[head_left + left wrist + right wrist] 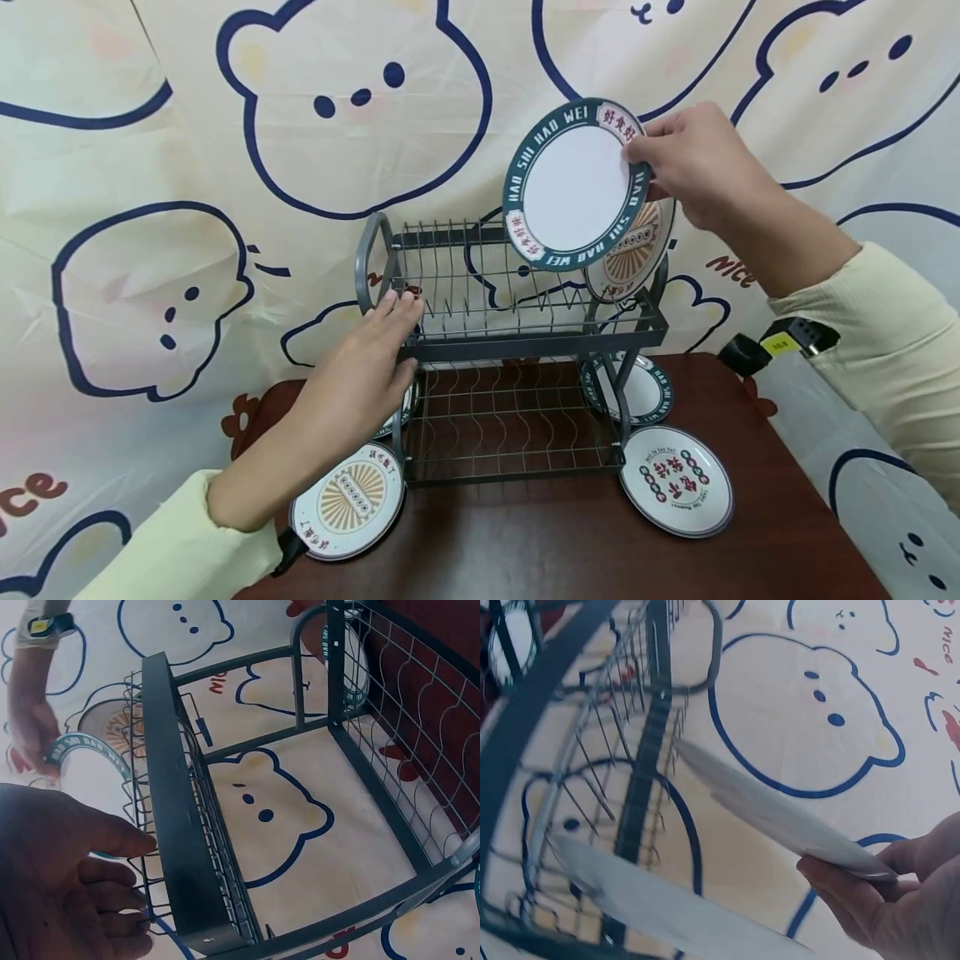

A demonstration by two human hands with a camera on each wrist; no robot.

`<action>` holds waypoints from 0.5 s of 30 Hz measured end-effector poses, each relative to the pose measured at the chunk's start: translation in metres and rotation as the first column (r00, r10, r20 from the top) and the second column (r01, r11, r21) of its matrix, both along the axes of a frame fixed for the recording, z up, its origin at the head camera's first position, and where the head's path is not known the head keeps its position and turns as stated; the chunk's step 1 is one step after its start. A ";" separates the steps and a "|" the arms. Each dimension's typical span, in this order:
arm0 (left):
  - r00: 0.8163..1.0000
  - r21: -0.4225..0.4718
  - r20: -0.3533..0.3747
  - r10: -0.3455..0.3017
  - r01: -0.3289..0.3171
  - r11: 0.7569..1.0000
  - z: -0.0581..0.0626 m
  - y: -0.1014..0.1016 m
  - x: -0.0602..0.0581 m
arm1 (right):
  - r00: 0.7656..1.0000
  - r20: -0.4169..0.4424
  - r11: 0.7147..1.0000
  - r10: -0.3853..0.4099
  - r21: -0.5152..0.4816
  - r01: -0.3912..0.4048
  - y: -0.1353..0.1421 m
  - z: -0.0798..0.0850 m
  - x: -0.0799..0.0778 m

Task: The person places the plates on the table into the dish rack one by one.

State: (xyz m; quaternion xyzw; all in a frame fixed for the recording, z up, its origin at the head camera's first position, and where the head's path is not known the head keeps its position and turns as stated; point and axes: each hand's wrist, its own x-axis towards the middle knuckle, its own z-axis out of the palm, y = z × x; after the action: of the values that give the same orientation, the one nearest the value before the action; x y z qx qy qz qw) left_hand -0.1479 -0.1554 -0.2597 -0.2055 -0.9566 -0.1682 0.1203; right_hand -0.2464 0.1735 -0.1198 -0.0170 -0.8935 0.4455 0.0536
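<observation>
My right hand (697, 162) pinches the edge of a white plate with a green lettered rim (577, 192), thumb on its face, above the upper tier of a dark two-tier dish rack (525, 343). Behind it, a plate with an orange sunburst print (637, 250) stands in the rack's right end. In the right wrist view the held plate (780, 814) appears nearly edge-on, apart from the standing plate (645, 900). My left hand (360, 367) is at the rack's upper left corner with its fingers extended; in the left wrist view its thumb (124, 838) touches the rack's edge.
On the brown table (525, 542), a sunburst plate (352, 500) lies front left, partly covering a green-rimmed plate (408, 404). Right of the rack lie a red-printed plate (675, 482) and a green-rimmed plate (645, 392). A cartoon-printed cloth (360, 158) hangs behind.
</observation>
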 end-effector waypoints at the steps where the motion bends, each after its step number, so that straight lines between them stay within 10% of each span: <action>1: 1.000 -0.003 -0.021 -0.010 0.010 1.000 -0.002 -0.001 0.000 | 1.000 -0.023 0.999 -0.011 0.050 0.012 0.000 0.002 0.000; 15: 0.977 -0.112 -0.208 -0.050 0.027 0.993 -0.021 0.003 -0.004 | 0.934 -0.352 0.828 0.053 0.539 0.156 -0.017 0.008 -0.001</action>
State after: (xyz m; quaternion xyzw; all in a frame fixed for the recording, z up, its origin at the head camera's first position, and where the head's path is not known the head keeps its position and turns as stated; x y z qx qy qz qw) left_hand -0.1516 -0.1520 -0.2808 -0.2470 -0.9420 -0.0957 0.2062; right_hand -0.2475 0.1561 -0.1120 0.0552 -0.9592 0.1590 0.2274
